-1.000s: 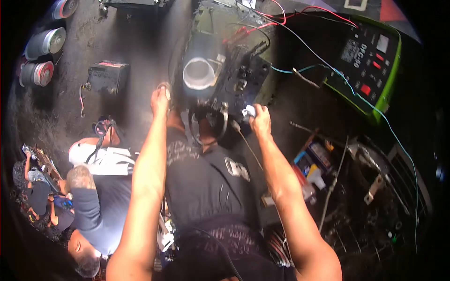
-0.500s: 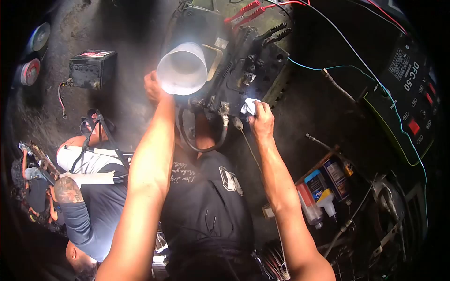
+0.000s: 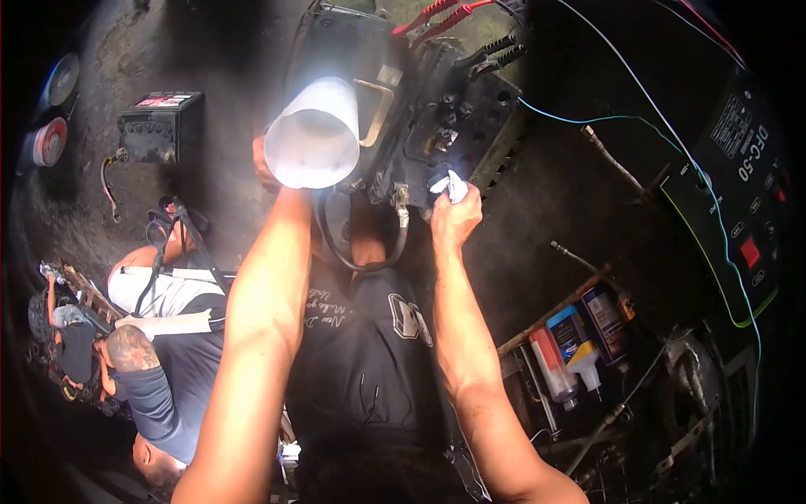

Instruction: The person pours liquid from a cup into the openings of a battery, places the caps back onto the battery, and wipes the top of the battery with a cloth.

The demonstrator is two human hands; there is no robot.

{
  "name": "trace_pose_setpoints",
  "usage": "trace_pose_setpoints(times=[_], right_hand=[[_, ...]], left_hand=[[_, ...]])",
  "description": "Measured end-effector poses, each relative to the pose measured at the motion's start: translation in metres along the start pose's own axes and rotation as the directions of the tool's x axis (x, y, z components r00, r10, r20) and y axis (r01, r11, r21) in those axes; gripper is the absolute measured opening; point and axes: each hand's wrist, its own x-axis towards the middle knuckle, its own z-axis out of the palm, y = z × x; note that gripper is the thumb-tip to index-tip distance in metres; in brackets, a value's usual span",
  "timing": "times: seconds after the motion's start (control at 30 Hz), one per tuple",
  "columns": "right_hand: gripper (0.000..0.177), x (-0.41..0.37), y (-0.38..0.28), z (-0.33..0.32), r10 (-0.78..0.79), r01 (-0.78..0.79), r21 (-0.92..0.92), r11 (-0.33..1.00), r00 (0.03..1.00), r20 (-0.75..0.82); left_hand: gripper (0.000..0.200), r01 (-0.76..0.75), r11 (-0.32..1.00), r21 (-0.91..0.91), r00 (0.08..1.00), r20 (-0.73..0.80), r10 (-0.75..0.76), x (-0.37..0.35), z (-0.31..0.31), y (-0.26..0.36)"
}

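My left hand (image 3: 265, 165) is closed on a white translucent plastic container (image 3: 312, 139), holding it by its far left side; its fingers are mostly hidden behind it. The container is tilted with its wide round mouth facing me. In my right hand (image 3: 457, 217) a crumpled white rag (image 3: 453, 186) is pinched. This hand is at the near edge of a large dark battery (image 3: 474, 126) with a grimy top. A thick black cable (image 3: 336, 244) loops from a terminal clamp (image 3: 401, 200) between my forearms.
Red clamps (image 3: 437, 21) and black clamps (image 3: 499, 57) are at the battery's far end. A DFC-50 charger (image 3: 730, 202) stands right, with thin wires running past it. Bottles (image 3: 575, 353) lie at lower right. A smaller battery (image 3: 159, 130) and another person (image 3: 168, 370) are left.
The container has shifted slightly left and down, tipping its mouth more toward me. My right hand has moved a little left with the rag, and the view has shifted slightly.
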Motion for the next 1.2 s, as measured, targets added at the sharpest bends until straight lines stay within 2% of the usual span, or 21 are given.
trace_pose_setpoints(times=[0.03, 0.2, 0.27, 0.3, 0.33, 0.4, 0.43, 0.53, 0.57, 0.6, 0.67, 0.73, 0.77, 0.8, 0.9, 0.93, 1.0, 1.03, 1.13, 1.17, 1.2], right_hand=[[0.034, 0.0, -0.003, -0.003, 0.125, -0.127, 0.038, 0.991, 0.991, 0.054], [0.036, 0.002, -0.012, -0.022, 0.237, -0.236, -0.04, 0.971, 0.971, 0.031], [0.04, 0.003, -0.01, -0.032, -0.027, 0.012, 0.142, 0.99, 0.994, 0.104], [0.042, 0.003, -0.01, -0.04, -0.189, 0.158, 0.175, 0.972, 0.966, 0.178], [0.042, 0.002, -0.017, -0.047, -0.189, 0.156, 0.179, 0.971, 0.965, 0.184], [0.036, 0.003, -0.033, -0.06, -0.304, 0.196, 0.336, 0.921, 0.902, 0.307], [0.035, 0.008, -0.045, -0.066, -0.357, 0.243, 0.372, 0.896, 0.892, 0.278], [0.033, 0.019, -0.067, -0.077, -0.406, 0.263, 0.487, 0.833, 0.888, 0.215], [0.032, 0.02, -0.074, -0.076, -0.402, 0.273, 0.476, 0.836, 0.895, 0.193], [0.032, 0.023, -0.075, -0.071, -0.45, 0.355, 0.416, 0.837, 0.879, 0.156], [0.036, 0.021, -0.089, -0.049, -0.286, 0.14, 0.537, 0.832, 0.938, 0.198], [0.039, 0.024, -0.106, -0.034, -0.161, -0.003, 0.415, 0.91, 0.92, 0.358], [0.043, 0.024, -0.103, -0.02, -0.284, 0.18, 0.32, 0.93, 0.905, 0.316], [0.045, 0.027, -0.097, -0.011, -0.355, 0.316, 0.161, 0.935, 0.835, 0.42], [0.053, 0.023, -0.106, -0.038, -0.432, 0.41, 0.136, 0.902, 0.856, 0.282], [0.045, 0.026, -0.098, -0.044, -0.485, 0.464, 0.154, 0.872, 0.86, 0.157], [0.03, 0.035, -0.086, -0.052, -0.347, 0.319, 0.209, 0.924, 0.932, 0.109], [0.021, 0.039, -0.088, -0.061, -0.214, 0.188, 0.162, 0.969, 0.963, 0.166], [0.02, 0.06, -0.069, -0.047, -0.238, 0.224, 0.137, 0.965, 0.967, 0.094], [0.025, 0.064, -0.071, -0.042, -0.169, 0.153, 0.156, 0.976, 0.981, 0.096], [0.025, 0.064, -0.072, -0.036, -0.169, 0.152, 0.158, 0.976, 0.98, 0.1]], left_hand=[[0.026, 0.007, 1.0, 0.002, 1.0, 0.002, -0.007, -0.001, -0.001, 0.0], [0.026, 0.033, 0.999, 0.022, 0.999, 0.012, -0.033, -0.003, -0.004, 0.004], [0.026, 0.04, 0.999, 0.026, 0.999, 0.013, -0.041, -0.004, -0.003, 0.006], [0.026, 0.043, 0.999, 0.034, 0.999, 0.012, -0.043, -0.005, -0.002, 0.007], [0.026, 0.042, 0.998, 0.037, 0.999, 0.011, -0.042, -0.004, -0.003, 0.008], [0.026, 0.043, 0.998, 0.046, 0.999, 0.011, -0.044, -0.005, -0.003, 0.01], [0.026, 0.047, 0.998, 0.046, 0.999, 0.011, -0.048, -0.004, -0.005, 0.01], [0.025, 0.048, 0.997, 0.054, 0.999, 0.012, -0.049, -0.003, -0.003, 0.011], [0.025, 0.046, 0.997, 0.056, 0.999, 0.014, -0.047, -0.003, -0.003, 0.011], [0.025, 0.043, 0.998, 0.055, 0.999, 0.015, -0.044, -0.002, -0.003, 0.011], [0.025, 0.044, 0.998, 0.053, 0.999, 0.013, -0.045, 0.0, -0.002, 0.009], [0.025, 0.043, 0.998, 0.051, 0.999, 0.019, -0.044, 0.0, 0.0, 0.008], [0.025, 0.046, 0.998, 0.049, 0.999, 0.022, -0.047, 0.001, 0.001, 0.008], [0.025, 0.049, 0.998, 0.048, 0.998, 0.025, -0.05, 0.002, 0.001, 0.006], [0.025, 0.055, 0.997, 0.053, 0.998, 0.022, -0.056, 0.006, 0.004, 0.005], [0.025, 0.061, 0.997, 0.057, 0.998, 0.017, -0.062, 0.007, 0.004, 0.003], [0.025, 0.064, 0.996, 0.061, 0.998, 0.015, -0.065, 0.007, 0.004, 0.002], [0.025, 0.068, 0.996, 0.059, 0.998, 0.013, -0.068, 0.007, 0.006, 0.003], [0.025, 0.076, 0.995, 0.057, 0.997, 0.015, -0.077, 0.009, 0.008, 0.004], [0.024, 0.078, 0.995, 0.063, 0.997, 0.014, -0.079, 0.01, 0.007, 0.003], [0.024, 0.08, 0.995, 0.064, 0.997, 0.013, -0.081, 0.01, 0.006, 0.002]])
